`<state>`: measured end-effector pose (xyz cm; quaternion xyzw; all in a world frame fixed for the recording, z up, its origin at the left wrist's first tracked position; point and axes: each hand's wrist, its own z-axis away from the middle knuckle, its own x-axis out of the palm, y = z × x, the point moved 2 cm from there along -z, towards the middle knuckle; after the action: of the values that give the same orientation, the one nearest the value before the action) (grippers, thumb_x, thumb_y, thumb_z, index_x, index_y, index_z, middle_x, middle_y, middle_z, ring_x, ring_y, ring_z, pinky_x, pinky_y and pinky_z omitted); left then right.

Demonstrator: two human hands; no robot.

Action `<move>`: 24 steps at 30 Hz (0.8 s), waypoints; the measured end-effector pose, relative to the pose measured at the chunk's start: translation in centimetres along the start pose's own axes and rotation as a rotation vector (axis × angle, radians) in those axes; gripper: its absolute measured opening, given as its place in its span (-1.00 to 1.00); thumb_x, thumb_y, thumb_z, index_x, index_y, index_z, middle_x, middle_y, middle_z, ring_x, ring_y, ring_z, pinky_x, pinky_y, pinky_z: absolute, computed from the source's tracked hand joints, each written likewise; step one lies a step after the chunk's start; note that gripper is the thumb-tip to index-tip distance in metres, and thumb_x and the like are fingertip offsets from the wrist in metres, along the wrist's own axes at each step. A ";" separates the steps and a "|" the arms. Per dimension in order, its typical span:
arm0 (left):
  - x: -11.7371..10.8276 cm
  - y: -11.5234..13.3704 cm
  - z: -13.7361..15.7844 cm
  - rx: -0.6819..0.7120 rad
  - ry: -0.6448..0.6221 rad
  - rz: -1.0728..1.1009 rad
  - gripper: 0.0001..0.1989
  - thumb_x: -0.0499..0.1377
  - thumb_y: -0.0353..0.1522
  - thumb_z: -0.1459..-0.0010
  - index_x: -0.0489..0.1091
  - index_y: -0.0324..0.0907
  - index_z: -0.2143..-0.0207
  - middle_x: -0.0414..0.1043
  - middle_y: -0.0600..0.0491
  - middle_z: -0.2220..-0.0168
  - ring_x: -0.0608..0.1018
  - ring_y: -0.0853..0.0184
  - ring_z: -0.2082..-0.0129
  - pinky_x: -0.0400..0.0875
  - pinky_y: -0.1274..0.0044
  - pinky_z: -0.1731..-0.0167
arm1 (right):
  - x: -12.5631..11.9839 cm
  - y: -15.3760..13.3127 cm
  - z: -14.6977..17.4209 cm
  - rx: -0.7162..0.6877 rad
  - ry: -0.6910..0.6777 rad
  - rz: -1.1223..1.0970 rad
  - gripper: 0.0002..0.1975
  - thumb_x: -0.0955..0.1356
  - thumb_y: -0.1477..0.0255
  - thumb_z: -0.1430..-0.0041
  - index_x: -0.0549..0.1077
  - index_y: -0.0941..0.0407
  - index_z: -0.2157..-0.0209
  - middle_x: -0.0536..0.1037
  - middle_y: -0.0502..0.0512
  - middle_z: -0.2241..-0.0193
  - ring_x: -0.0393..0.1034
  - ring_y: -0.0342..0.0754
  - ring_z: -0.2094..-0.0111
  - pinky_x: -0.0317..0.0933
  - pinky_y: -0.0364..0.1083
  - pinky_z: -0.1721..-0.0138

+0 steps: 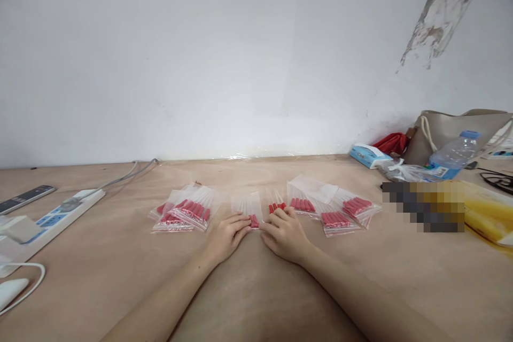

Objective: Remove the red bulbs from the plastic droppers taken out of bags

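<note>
Clear zip bag (245,203), one: lay on the tabletop (120,262) between your left hand (229,234) and right hand (286,231), red cylindrical pieces (254,220) toward its near end. Both hands rested, fingers bent, at the bag's side edges; whether either pinched it could not be told.

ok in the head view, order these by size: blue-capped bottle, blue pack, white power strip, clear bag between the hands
1. White power strip
2. Blue-capped bottle
3. Unsure: blue pack and clear bag look close, and the left hand covers part of the bag.
</note>
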<state>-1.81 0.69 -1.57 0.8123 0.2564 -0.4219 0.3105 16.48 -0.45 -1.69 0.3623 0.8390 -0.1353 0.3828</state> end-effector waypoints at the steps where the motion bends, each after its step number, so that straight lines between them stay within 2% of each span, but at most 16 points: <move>1: -0.1 0.2 0.0 -0.008 0.005 0.006 -0.72 -0.03 -0.29 -0.20 0.41 -0.12 0.16 0.46 0.07 0.16 0.42 0.31 0.06 0.29 0.40 0.00 | 0.1 0.0 -0.1 -0.010 0.004 0.025 -0.89 0.27 0.45 -0.08 0.43 0.07 0.41 0.41 0.03 0.49 0.16 -0.10 0.35 -0.10 -0.03 0.26; 6: -0.9 0.8 0.0 -0.003 0.065 0.004 -0.65 0.14 -0.18 -0.03 0.39 -0.12 0.13 0.43 0.01 0.12 0.37 0.22 0.02 0.26 0.34 0.00 | 0.3 0.1 -0.2 0.050 0.040 0.009 -0.87 0.26 0.45 -0.11 0.45 0.05 0.41 0.44 0.00 0.55 0.15 -0.11 0.38 -0.13 -0.03 0.29; 9: -1.0 1.0 0.0 0.057 0.061 0.064 -0.79 0.07 -0.29 -0.12 0.43 -0.12 0.23 0.47 0.04 0.22 0.41 0.30 0.09 0.28 0.40 0.02 | 0.2 0.3 -0.1 0.094 0.058 -0.031 -0.88 0.28 0.44 -0.11 0.46 0.03 0.41 0.45 -0.03 0.56 0.15 -0.13 0.40 -0.14 -0.04 0.30; 11: -1.0 1.3 -0.2 0.054 0.043 0.126 -0.79 0.01 -0.36 -0.16 0.44 -0.12 0.26 0.48 0.06 0.26 0.43 0.34 0.13 0.29 0.41 0.04 | 0.2 0.3 0.0 0.102 0.060 -0.041 -0.88 0.28 0.44 -0.11 0.47 0.03 0.42 0.45 -0.03 0.56 0.15 -0.13 0.41 -0.14 -0.05 0.31; 15: -1.2 1.7 -0.5 -0.105 0.043 0.208 -0.83 0.08 -0.36 -0.10 0.47 -0.14 0.42 0.45 0.02 0.21 0.41 0.28 0.10 0.30 0.36 0.07 | 0.2 0.3 -0.1 0.079 0.052 -0.072 -0.89 0.28 0.45 -0.11 0.44 0.06 0.35 0.46 -0.01 0.47 0.18 -0.13 0.37 -0.11 -0.07 0.30; 18: -1.3 1.8 -0.6 -0.219 0.037 0.261 -0.88 0.15 -0.37 -0.03 0.46 -0.16 0.51 0.42 -0.01 0.18 0.39 0.25 0.07 0.31 0.36 0.08 | 0.3 0.2 -0.2 0.017 0.038 -0.111 -0.89 0.26 0.47 -0.12 0.42 0.08 0.38 0.45 0.00 0.41 0.18 -0.14 0.35 -0.08 -0.09 0.29; 24: -0.9 1.2 -0.6 -0.294 0.024 0.342 -0.94 0.21 -0.41 0.06 0.44 -0.16 0.56 0.41 0.00 0.22 0.40 0.25 0.09 0.30 0.36 0.08 | 0.3 0.2 -0.3 0.007 0.039 -0.119 -0.87 0.26 0.46 -0.12 0.43 0.05 0.44 0.44 -0.02 0.42 0.17 -0.15 0.35 -0.07 -0.09 0.28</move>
<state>-1.13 0.11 -0.21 0.7949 0.1775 -0.3117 0.4894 16.34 0.03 -1.72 0.3157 0.8659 -0.1538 0.3561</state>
